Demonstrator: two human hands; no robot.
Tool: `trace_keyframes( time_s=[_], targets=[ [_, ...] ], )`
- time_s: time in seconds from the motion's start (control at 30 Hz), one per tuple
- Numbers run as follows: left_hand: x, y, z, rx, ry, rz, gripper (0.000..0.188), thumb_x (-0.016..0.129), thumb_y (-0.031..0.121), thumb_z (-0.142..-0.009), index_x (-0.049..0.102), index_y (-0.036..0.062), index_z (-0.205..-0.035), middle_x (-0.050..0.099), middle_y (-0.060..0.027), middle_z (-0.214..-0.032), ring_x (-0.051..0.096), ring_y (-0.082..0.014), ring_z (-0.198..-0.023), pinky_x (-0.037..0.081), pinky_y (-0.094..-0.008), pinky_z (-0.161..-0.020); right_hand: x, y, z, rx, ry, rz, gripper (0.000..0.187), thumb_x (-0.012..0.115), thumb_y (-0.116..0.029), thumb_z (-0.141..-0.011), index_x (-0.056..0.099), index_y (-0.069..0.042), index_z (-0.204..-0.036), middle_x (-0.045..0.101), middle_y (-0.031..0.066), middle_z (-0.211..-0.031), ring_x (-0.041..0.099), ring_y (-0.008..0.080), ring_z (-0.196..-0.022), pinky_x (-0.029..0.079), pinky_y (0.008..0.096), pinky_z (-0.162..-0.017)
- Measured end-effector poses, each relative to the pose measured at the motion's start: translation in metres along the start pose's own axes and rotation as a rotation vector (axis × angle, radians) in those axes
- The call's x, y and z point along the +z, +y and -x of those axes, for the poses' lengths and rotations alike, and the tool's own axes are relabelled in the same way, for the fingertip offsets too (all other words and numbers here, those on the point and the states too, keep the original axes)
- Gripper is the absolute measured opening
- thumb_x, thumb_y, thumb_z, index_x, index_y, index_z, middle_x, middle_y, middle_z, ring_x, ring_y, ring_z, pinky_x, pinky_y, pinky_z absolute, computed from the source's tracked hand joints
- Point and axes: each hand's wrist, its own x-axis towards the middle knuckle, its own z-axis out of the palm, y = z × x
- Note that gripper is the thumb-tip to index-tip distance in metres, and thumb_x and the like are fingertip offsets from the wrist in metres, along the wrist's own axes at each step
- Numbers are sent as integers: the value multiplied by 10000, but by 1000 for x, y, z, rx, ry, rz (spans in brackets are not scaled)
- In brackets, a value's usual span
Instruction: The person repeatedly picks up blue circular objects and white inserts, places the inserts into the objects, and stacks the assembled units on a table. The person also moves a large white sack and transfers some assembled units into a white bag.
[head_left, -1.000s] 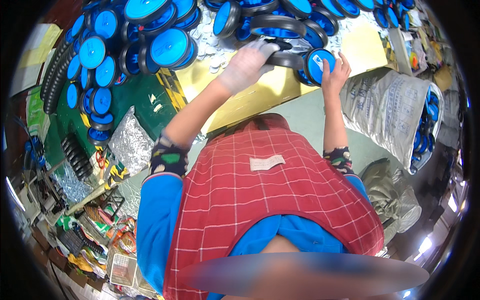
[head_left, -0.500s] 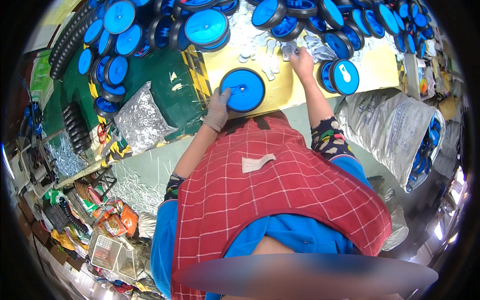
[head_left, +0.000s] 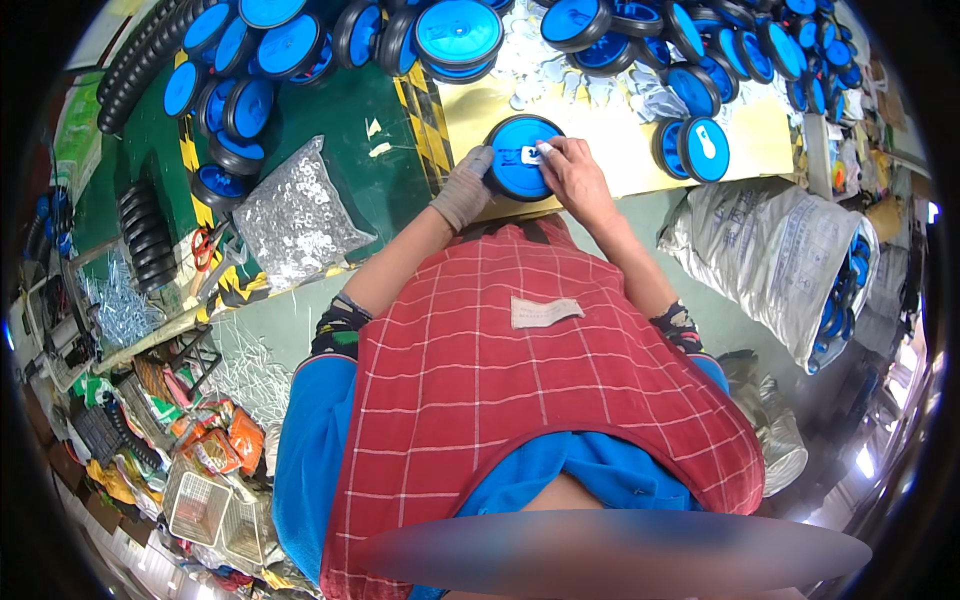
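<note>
A blue wheel [head_left: 513, 179] with a black tyre lies at the near edge of the yellow board, in front of my body. My left hand [head_left: 466, 188], in a grey glove, grips the wheel's left rim with the thumb over the top. The bare fingers of my right hand [head_left: 580, 180] pinch a small white plastic piece [head_left: 531, 154] against the wheel's face near its centre. Much of that piece is hidden under my fingers. To the right, a pair of wheels [head_left: 704, 152] stands on edge, a white keyhole-shaped piece on its outer face.
Loose grey-white plastic pieces [head_left: 585, 88] lie across the yellow board [head_left: 620, 160]. Many blue wheels [head_left: 460, 35] crowd the far side. On the green surface at left are a clear bag of small metal parts [head_left: 300, 215] and red-handled scissors [head_left: 204, 250]. A white sack [head_left: 765, 255] holds wheels at right.
My right hand has come back from the loose pieces to the wheel, bringing a white piece onto its face. My left hand still holds the rim; the whole view has shifted slightly.
</note>
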Motion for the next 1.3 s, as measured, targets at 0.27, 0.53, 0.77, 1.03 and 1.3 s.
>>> trace_keyframes(
  time_s=[0.27,0.53,0.77,1.03,1.3],
  targets=[
    [22,81,3,-355,16,43,490,590,336,-962,480,-14,-1287,578,-158,-1194,575,-224,-1083,498,-358,-940,23,-20,-5,68,57,-45,300,772,-207,-774,692,-77,-1033,616,102,-1119,578,313,-1005,499,405,-862],
    [28,99,9,-340,69,-403,531,619,355,-949,491,-48,-1270,621,-185,-1148,614,-227,-1020,517,-335,-868,17,13,-48,564,-396,-267,982,899,-375,-562,473,4,-1361,518,287,-1262,524,424,-1182,442,427,-1010],
    [21,99,7,-514,69,129,541,622,243,-951,390,-23,-1360,560,-164,-1256,616,-248,-1079,537,-376,-951,30,39,-56,503,-459,-589,1014,918,-294,-581,428,40,-1404,550,260,-1302,572,344,-1178,457,378,-1010],
    [34,79,19,-385,189,234,524,622,217,-950,412,-35,-1360,570,-164,-1252,622,-244,-1065,555,-365,-911,33,55,-52,325,-447,-606,884,873,-336,-686,456,77,-1346,583,274,-1258,598,335,-1143,471,379,-975],
    [75,104,28,-403,363,-352,706,789,362,-807,490,-58,-1290,629,-200,-1142,641,-250,-988,547,-348,-843,33,62,-29,26,-494,-376,878,842,-361,-673,409,10,-1341,504,305,-1243,501,442,-1155,427,456,-990]
  ],
)
